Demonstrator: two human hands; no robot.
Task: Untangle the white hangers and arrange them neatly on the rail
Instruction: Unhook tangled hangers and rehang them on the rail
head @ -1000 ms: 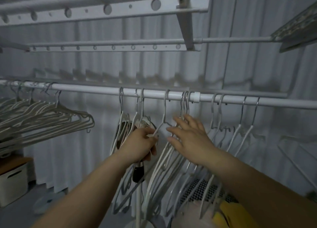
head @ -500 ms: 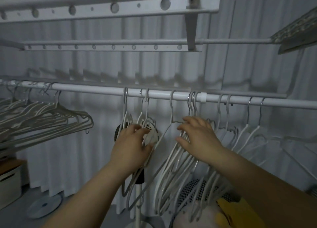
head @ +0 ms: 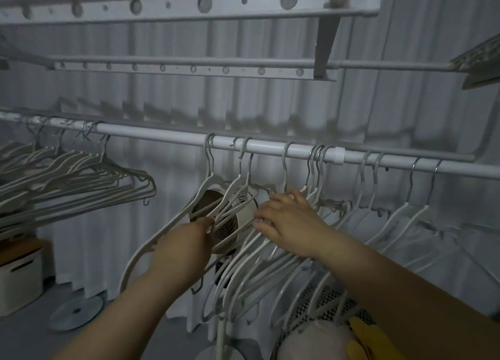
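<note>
A white rail point(head: 162, 136) runs across the view. Several white hangers point(head: 286, 262) hang tangled from it at the middle. My left hand point(head: 189, 240) grips the arms of a few hangers point(head: 216, 197) at the bunch's left side, pulled out to the left. My right hand point(head: 289, 221) lies flat with straight fingers on the shoulders of the middle bunch. A tidy row of hangers point(head: 81, 181) hangs at the rail's left end. More hangers point(head: 405, 213) hang spaced out to the right.
A standing fan point(head: 230, 224) is behind the middle hangers, its pole going down to the floor. A white storage box point(head: 19, 276) sits at the lower left. A mesh basket point(head: 327, 305) with a yellow item is below. Perforated racks point(head: 189, 5) hang overhead.
My left hand has dropped lower and pulled a few hangers out to the left of the bunch. My right hand has stayed pressed on the middle bunch.
</note>
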